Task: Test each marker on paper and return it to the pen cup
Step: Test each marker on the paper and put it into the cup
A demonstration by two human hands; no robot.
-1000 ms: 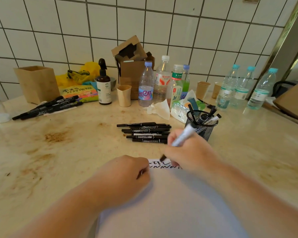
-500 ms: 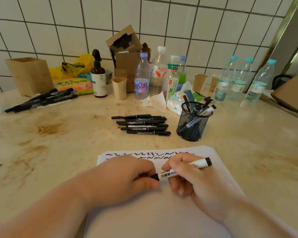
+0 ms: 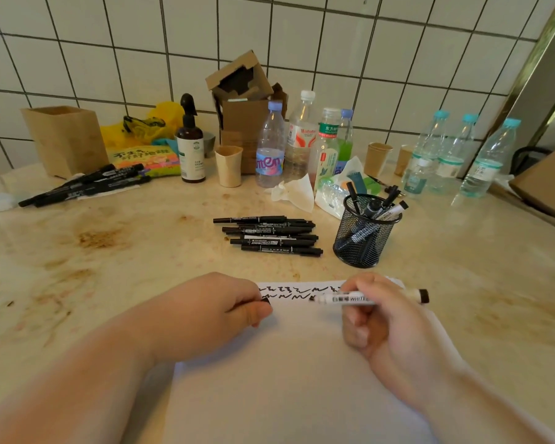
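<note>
1. While it lies level above the far edge of the paper, the white whiteboard marker is held in the right hand, whose fingers are curled round its barrel; the bare black tip points left and the black end sticks out to the right.
2. The left hand is closed, its thumb and fingers pinching a small black piece that looks like the marker's cap, just left of the tip and apart from it.
3. The paper lies flat on the desk under both hands, with black squiggles in rows along its far edge.
4. The black mesh pen cup stands upright beyond the right hand, with several markers leaning in it.
5. Left of the cup, a pile of black twin markers lies on the desk, all roughly parallel.
6. A second bunch of black markers lies far left, in front of a wooden box.
7. Along the tiled wall stand a dark spray bottle, paper cups, a cardboard box, several plastic drink bottles and a crumpled tissue.
</note>
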